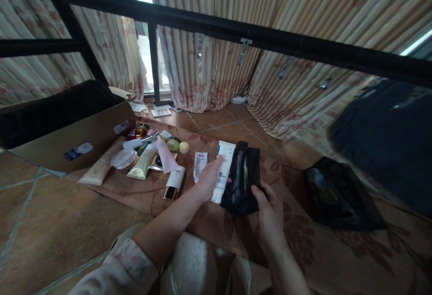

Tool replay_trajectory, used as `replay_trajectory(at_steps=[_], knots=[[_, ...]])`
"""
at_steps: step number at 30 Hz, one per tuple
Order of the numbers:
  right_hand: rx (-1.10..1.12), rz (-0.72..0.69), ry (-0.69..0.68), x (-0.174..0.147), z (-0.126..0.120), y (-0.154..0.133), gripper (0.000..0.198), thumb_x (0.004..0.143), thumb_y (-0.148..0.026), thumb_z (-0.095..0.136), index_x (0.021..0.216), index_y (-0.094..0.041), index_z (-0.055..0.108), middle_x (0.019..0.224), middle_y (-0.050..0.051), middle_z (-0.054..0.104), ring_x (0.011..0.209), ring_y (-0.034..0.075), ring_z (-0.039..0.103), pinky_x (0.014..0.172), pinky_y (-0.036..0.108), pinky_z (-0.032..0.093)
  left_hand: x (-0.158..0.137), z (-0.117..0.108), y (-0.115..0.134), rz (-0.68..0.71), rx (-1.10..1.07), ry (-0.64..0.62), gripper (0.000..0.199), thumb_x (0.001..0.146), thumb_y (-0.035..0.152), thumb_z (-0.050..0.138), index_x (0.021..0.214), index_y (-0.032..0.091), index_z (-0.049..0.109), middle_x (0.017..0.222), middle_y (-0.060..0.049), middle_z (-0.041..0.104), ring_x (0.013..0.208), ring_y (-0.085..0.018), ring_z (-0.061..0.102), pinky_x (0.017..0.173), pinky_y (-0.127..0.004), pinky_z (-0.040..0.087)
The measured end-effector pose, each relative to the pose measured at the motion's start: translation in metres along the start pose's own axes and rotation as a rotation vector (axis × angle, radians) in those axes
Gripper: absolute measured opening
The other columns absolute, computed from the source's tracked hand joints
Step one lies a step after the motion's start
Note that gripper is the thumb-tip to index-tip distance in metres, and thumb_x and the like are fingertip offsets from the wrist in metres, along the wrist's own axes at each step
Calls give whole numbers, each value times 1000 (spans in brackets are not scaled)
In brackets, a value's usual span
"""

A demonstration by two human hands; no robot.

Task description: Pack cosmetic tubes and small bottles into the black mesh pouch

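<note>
My left hand [209,179] is closed on a white squeeze tube [225,159] with dark print, the thumb lying across its face. The tube is held upright against the left side of a black pouch [241,200]. My right hand [270,205] grips that pouch by its right side. Its top gapes, and a few light and coloured items show inside, too dark to name. Left of my left hand lies a small white tube [200,165] with a purple mark. A white bottle with a dark, gold-edged cap [172,191] lies nearby.
Tubes, jars and a round clear compact [123,158] crowd the brown mat at left, including a pink tube [165,156]. Behind them stands a cardboard box [97,146]. Another black bag [344,209] lies at right. A dark metal rail [202,23] crosses in front of the curtains.
</note>
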State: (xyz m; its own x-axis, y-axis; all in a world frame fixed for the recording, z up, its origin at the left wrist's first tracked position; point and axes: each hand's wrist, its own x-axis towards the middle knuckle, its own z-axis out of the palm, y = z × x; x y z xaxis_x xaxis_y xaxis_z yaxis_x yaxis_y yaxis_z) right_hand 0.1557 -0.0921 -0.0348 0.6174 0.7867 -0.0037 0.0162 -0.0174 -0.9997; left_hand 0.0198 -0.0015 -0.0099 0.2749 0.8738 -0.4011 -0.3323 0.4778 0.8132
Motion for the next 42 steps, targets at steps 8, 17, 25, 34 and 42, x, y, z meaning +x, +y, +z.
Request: replay_trajectory(at_steps=[8, 17, 25, 34, 42], knots=[[18, 14, -9, -1, 1, -1, 40, 72, -43, 70, 104, -18, 70, 95, 4, 74, 86, 21, 65, 77, 33, 50, -6, 4, 6, -46, -93, -13, 53, 87, 60, 42, 79, 13, 66, 61, -5, 65, 43, -11, 55, 38, -19, 35], [19, 4, -2, 1, 0, 1, 41, 71, -43, 69, 104, -18, 70, 96, 5, 73, 86, 22, 66, 79, 34, 50, -4, 4, 5, -50, -158, -28, 48, 89, 54, 43, 83, 12, 67, 60, -6, 66, 43, -12, 57, 42, -21, 41], [-7, 1, -4, 0, 0, -1, 40, 72, -43, 69, 104, -17, 70, 96, 5, 73, 85, 21, 65, 77, 33, 49, -3, 3, 5, -41, -155, -63, 44, 89, 46, 40, 84, 12, 67, 61, -6, 66, 44, -12, 57, 45, -21, 44], [-10, 1, -9, 0, 0, 1, 39, 72, -43, 68, 102, -17, 69, 96, 5, 73, 85, 22, 65, 78, 34, 50, -4, 3, 6, -24, -140, -72, 40, 87, 43, 42, 83, 12, 66, 60, -5, 65, 44, -12, 57, 44, -21, 42], [17, 6, -16, 0, 1, 1, 38, 72, -42, 69, 102, -18, 69, 98, 5, 73, 89, 22, 65, 81, 35, 49, -4, 3, 7, -24, -152, -76, 35, 88, 39, 42, 84, 12, 64, 57, -4, 64, 43, -12, 56, 45, -21, 44]])
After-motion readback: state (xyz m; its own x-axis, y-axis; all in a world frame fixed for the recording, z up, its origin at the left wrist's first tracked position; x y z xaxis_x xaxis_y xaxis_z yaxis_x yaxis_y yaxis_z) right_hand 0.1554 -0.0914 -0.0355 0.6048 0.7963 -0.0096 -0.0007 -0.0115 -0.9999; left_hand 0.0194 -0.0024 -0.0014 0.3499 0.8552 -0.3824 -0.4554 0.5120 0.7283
